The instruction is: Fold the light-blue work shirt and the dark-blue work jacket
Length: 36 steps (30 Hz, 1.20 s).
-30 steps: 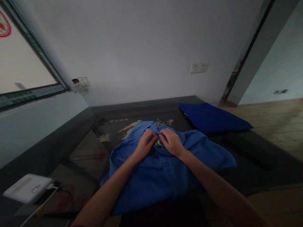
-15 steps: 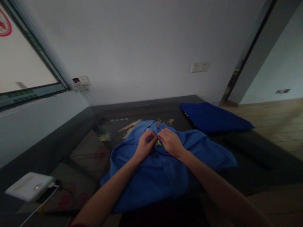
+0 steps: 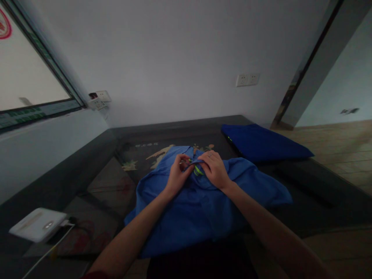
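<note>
The dark table (image 3: 162, 133) bears the blue shirt (image 3: 203, 205), rumpled under both hands and spreading out to either side. Near its far end, the right hand (image 3: 215, 170) and left hand (image 3: 178, 175) pinch one raised fold (image 3: 195, 162) (fingertips closed on cloth), a green strip (image 3: 198, 170) showing between them.

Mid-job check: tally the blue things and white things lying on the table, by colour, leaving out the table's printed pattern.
Blue: 2 (garment, flat folded item)
White: 2 (box, cable)
Total: 4
</note>
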### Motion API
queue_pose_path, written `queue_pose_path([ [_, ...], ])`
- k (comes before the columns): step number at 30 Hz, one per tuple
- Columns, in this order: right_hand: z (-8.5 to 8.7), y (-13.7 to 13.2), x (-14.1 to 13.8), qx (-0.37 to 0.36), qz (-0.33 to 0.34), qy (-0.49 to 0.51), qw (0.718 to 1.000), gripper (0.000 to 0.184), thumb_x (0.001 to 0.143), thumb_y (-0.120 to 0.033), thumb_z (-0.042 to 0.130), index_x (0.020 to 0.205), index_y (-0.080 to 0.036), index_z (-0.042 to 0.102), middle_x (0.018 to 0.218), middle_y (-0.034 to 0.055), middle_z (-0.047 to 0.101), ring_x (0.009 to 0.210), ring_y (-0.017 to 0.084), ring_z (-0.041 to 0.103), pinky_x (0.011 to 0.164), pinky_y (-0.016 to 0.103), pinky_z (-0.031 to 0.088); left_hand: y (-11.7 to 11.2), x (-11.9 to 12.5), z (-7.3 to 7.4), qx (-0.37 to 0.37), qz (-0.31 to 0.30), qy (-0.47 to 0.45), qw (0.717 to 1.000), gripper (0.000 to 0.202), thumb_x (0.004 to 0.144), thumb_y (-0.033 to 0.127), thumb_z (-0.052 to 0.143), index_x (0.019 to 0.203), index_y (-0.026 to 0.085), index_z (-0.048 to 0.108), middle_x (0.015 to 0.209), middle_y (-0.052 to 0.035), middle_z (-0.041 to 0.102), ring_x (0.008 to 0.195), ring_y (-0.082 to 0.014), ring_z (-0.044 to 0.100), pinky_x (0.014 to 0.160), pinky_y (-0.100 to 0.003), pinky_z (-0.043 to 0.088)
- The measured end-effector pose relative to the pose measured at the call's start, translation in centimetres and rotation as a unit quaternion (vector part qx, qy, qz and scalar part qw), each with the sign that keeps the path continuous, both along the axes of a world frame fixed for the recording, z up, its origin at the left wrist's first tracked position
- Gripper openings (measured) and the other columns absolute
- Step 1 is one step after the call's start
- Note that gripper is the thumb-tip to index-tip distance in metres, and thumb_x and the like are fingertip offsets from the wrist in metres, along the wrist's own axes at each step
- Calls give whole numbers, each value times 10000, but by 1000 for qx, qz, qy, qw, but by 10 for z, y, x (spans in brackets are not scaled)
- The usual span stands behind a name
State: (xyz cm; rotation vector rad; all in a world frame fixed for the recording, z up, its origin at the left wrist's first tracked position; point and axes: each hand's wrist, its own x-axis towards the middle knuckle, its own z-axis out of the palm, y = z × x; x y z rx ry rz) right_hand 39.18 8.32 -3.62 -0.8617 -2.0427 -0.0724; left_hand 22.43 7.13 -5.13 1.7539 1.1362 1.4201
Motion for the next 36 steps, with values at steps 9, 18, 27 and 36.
queue_pose_path([
  [9, 5, 30, 33, -69, -72, 199, 975, 139, 841, -238, 516, 849, -199, 649, 858, 63, 671, 802, 219, 584, 741, 351, 459, -2, -3, 5, -36, -20, 148, 988, 220, 921, 340, 414, 972, 197, 574, 893, -40, 642, 791, -168, 597, 670, -256, 457],
  [18, -3, 59, 63, -246, -27, 457, 854, 196, 723, -332, 595, 841, -189, 658, 746, 54, 688, 527, 170, 583, 527, 332, 508, 4, -20, -3, -153, 25, 432, 888, 457, 864, 595, 397, 840, 194, 615, 822, -100, 680, 756, -251, 642, 643, -306, 441],
  [27, -5, 57, 50, -171, -19, 367, 914, 168, 749, -247, 556, 902, -191, 598, 957, 65, 646, 913, 204, 605, 858, 389, 480, 4, -19, -12, -132, -113, 423, 889, 208, 874, 318, 452, 762, 227, 602, 736, -42, 664, 668, -199, 619, 603, -259, 398],
  [36, -13, 50, 42, -64, -105, 117, 986, 189, 755, -286, 684, 882, -213, 565, 916, 70, 565, 915, 254, 503, 850, 429, 420, 15, -40, 19, 20, 214, 396, 893, 202, 906, 303, 408, 777, 209, 534, 721, -30, 601, 641, -171, 544, 568, -248, 313],
])
